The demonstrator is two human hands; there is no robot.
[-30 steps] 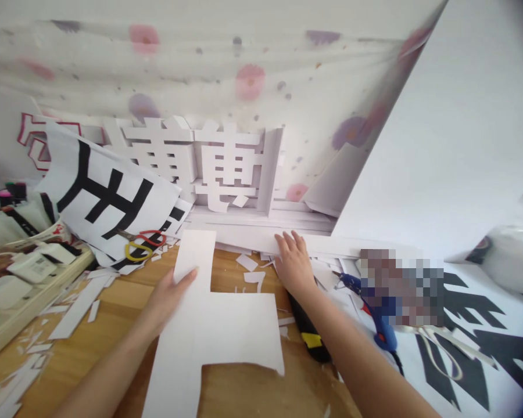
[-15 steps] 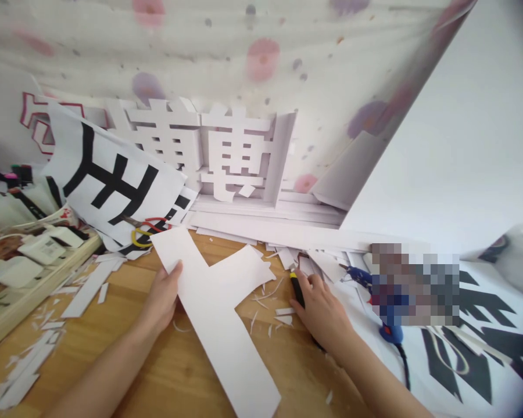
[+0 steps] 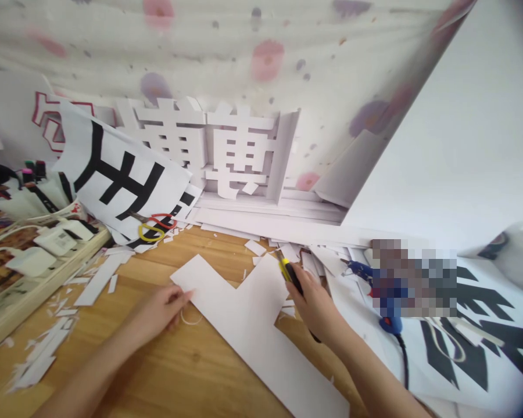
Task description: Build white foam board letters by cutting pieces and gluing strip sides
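A white board cutout (image 3: 235, 313) with a short side arm lies on the wooden table (image 3: 165, 371). My left hand (image 3: 168, 305) is at its upper left edge, thumb on top and the other fingers curled at the rim, pinching it. My right hand (image 3: 314, 299) is wrapped round a yellow-and-black utility knife (image 3: 291, 273). The knife's blade end points up and left, beside the tip of the cutout's side arm. Thin white offcuts (image 3: 255, 248) lie just beyond that tip.
Scissors (image 3: 151, 227) with red and yellow handles rest by a printed character sheet (image 3: 122, 174). White cut-out characters (image 3: 244, 148) lean at the back. A power strip (image 3: 61, 249) with chargers stands left, a blue glue gun (image 3: 390, 302) right. Scraps (image 3: 43, 348) litter the left.
The cutout has come down onto the table, shifting right and turning. My left hand has moved lower along its edge. The knife, raised in my right hand, is now by the side arm's tip.
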